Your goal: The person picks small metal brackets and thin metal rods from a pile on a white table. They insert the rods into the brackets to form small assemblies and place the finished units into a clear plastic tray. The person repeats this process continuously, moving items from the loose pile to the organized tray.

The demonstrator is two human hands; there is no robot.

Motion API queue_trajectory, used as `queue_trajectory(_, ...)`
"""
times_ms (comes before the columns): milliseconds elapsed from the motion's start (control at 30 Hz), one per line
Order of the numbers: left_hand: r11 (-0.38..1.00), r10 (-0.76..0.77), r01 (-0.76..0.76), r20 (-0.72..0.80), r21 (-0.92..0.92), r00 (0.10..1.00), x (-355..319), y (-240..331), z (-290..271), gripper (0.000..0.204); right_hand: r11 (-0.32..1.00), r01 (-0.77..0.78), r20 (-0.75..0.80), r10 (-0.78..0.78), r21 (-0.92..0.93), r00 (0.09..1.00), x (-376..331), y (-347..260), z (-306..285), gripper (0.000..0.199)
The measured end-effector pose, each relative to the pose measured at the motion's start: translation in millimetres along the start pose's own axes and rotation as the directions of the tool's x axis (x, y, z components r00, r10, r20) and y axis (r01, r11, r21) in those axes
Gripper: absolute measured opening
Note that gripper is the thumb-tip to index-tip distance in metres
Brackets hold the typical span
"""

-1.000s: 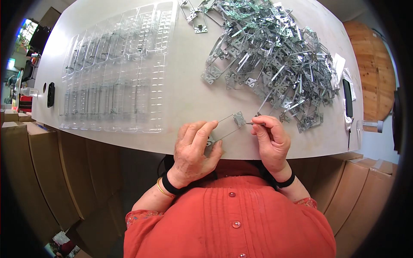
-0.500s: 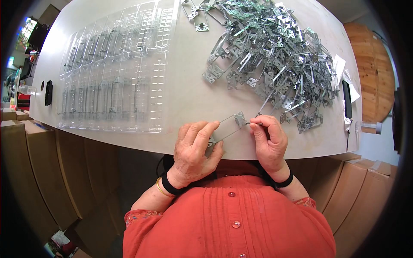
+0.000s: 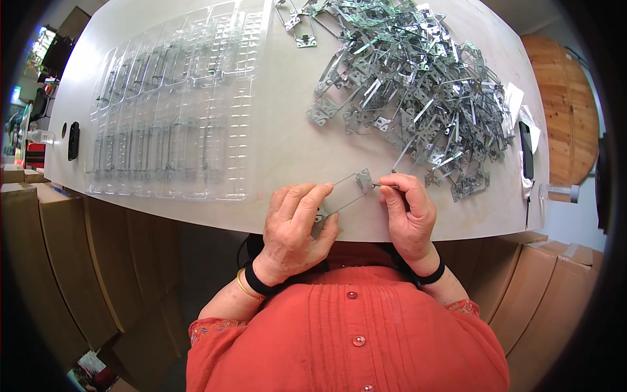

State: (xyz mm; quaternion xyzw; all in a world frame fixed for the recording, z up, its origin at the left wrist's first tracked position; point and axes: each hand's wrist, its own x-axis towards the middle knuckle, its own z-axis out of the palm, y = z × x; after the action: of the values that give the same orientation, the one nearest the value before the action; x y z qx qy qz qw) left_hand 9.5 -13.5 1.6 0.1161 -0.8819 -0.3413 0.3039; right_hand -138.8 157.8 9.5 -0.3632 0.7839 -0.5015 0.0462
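Near the table's front edge, my left hand is closed on the near-left end of a metal bracket frame, two thin rods joined by small plates. The bracket's far plate points up and to the right, toward my other hand. My right hand pinches a thin dark pin-like tool between thumb and forefinger, its tip at that plate. Whether the tip touches the plate is too small to tell. Beyond my hands lies a big heap of similar metal brackets.
A clear plastic tray with long compartments holding brackets covers the table's left side. A black phone-like object lies by white paper at the right edge. Another dark object sits far left. Cardboard boxes stand below the table.
Hardly anything differs. My right hand's fingertips and the thin tool have shifted very slightly at the plate, while my left hand keeps its hold on the bracket frame.
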Motion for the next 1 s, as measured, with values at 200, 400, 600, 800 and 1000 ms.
queue_trajectory(200,1.000,0.004,-0.004,0.005,0.007,1.000,0.4,0.4,-1.0,0.057,1.000,-0.004,0.010,0.004,0.005,1.000,0.2,-1.6,-0.4,0.016)
queue_trajectory(400,1.000,0.006,-0.006,0.002,0.008,1.000,0.3,0.3,-0.6,0.057,1.000,0.000,0.008,0.000,-0.010,1.000,-0.5,0.8,0.6,0.015)
queue_trajectory(600,1.000,0.007,-0.007,0.004,0.009,1.000,0.1,-0.6,-0.3,0.057,0.999,0.020,0.006,-0.019,-0.041,1.000,1.0,-0.9,-0.5,0.015)
queue_trajectory(800,1.000,0.007,-0.007,0.003,0.012,1.000,0.2,-0.2,-0.5,0.057,1.000,0.011,0.000,-0.011,-0.023,1.000,0.9,-1.4,0.7,0.015)
queue_trajectory(1000,1.000,0.006,-0.006,0.007,0.012,1.000,-0.3,0.5,-1.8,0.057,0.998,0.047,-0.005,-0.047,-0.033,0.999,2.0,-1.8,0.5,0.014)
